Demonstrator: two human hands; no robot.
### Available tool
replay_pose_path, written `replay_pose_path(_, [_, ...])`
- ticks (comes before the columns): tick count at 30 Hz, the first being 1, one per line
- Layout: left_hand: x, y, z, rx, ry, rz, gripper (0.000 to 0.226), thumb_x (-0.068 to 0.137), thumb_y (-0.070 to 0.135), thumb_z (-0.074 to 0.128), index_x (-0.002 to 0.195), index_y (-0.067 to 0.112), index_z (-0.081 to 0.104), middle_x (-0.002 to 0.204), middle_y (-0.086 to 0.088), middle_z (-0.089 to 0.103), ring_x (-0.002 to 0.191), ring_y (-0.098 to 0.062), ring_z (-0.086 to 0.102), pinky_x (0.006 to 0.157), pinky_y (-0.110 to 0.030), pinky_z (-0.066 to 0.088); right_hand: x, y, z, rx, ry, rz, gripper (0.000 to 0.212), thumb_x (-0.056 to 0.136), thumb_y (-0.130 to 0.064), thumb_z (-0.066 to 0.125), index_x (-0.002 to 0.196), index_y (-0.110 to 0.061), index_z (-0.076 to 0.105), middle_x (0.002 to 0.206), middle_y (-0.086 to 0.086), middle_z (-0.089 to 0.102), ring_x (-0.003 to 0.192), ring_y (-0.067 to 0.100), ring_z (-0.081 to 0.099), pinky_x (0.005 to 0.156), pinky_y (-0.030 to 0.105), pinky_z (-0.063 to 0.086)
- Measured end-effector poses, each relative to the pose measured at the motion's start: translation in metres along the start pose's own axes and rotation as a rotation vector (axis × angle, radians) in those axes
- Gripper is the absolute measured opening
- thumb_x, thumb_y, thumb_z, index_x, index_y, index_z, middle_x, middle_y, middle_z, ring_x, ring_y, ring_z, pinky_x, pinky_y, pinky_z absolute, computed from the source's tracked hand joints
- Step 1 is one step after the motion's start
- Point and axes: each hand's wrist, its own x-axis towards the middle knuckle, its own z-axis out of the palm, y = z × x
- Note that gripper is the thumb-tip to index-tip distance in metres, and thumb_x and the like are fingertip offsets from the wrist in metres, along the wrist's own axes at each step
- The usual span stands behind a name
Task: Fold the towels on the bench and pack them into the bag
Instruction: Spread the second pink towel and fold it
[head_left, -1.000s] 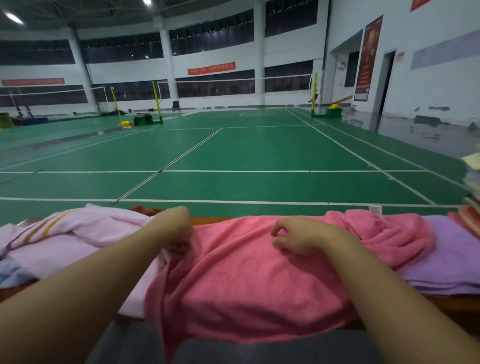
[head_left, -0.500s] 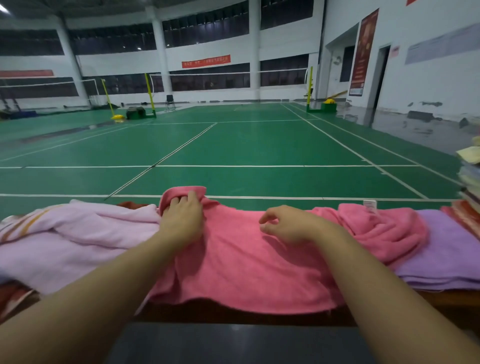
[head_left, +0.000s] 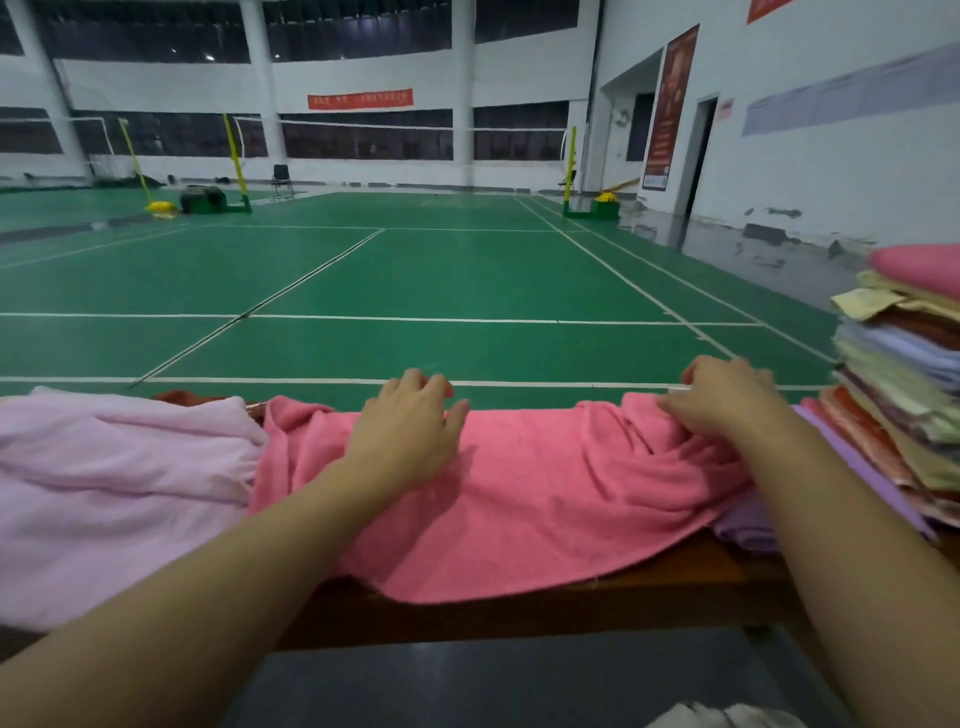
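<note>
Pink terry, the pink towel (head_left: 545, 499), lies spread across the wooden bench (head_left: 597, 608) through the lower middle of the frame, its near edge drooping over the bench front. Your left hand (head_left: 410, 426) rests palm down at the towel's far edge, centre frame, fingers spread and nearly straight, gripping nothing. Your right hand (head_left: 727, 400), right of centre, has its fingers curled down into the bunched far corner of the same towel, pinching the cloth. Pale pink towel (head_left: 114, 483) lies heaped at lower left, touching the pink one. Purple towel (head_left: 748, 525) peeks out under the pink one's right end. Stack of folded towels (head_left: 904, 384) stands at the right edge. Green court floor (head_left: 415, 280) fills the middle of the frame beyond the bench.
</note>
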Motion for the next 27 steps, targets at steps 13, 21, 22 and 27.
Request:
replay_pose_path(13, [-0.031,0.049,0.032,0.039,-0.440,0.300,0.087,0.084,0.088,0.020,0.157,0.042,0.017,0.169,0.006,0.008,0.155,-0.017,0.007,0.122,-0.059,0.003,-0.002,0.040,-0.006,0.340,0.185,0.021,0.055,0.090,-0.053,0.047,0.094,-0.004,0.073,0.097,0.025,0.072,0.090,0.038,0.069,0.083,0.039,0.054])
replay_pose_path(21, [-0.033,0.040,0.028,-0.009,-0.448,0.365,0.095,0.075,0.093,0.018,0.157,0.045,0.018,0.169,0.008,0.009,0.155,-0.014,0.007,0.124,-0.055,0.002,-0.033,0.050,-0.063,0.589,0.723,0.117,0.044,0.102,-0.044,0.052,0.125,-0.007,0.049,0.116,0.014,0.064,0.104,0.031,0.060,0.086,0.041,0.042])
replay_pose_path(22, [-0.034,0.039,0.028,-0.016,-0.453,0.373,0.095,0.075,0.094,0.019,0.156,0.046,0.018,0.168,0.009,0.009,0.155,-0.013,0.007,0.124,-0.055,0.003,-0.033,0.053,-0.062,0.545,0.717,0.129,0.046,0.102,-0.046,0.052,0.127,-0.007,0.048,0.120,0.014,0.062,0.106,0.032,0.060,0.087,0.042,0.043])
replay_pose_path(27, [-0.036,0.038,0.025,-0.029,-0.465,0.369,0.097,0.071,0.095,0.018,0.156,0.048,0.018,0.168,0.011,0.007,0.155,-0.011,0.006,0.125,-0.054,0.002,-0.013,0.058,-0.042,0.214,0.284,0.191,0.075,0.094,-0.046,0.065,0.148,-0.003,0.035,0.149,0.027,0.039,0.133,0.045,0.045,0.107,0.053,0.040])
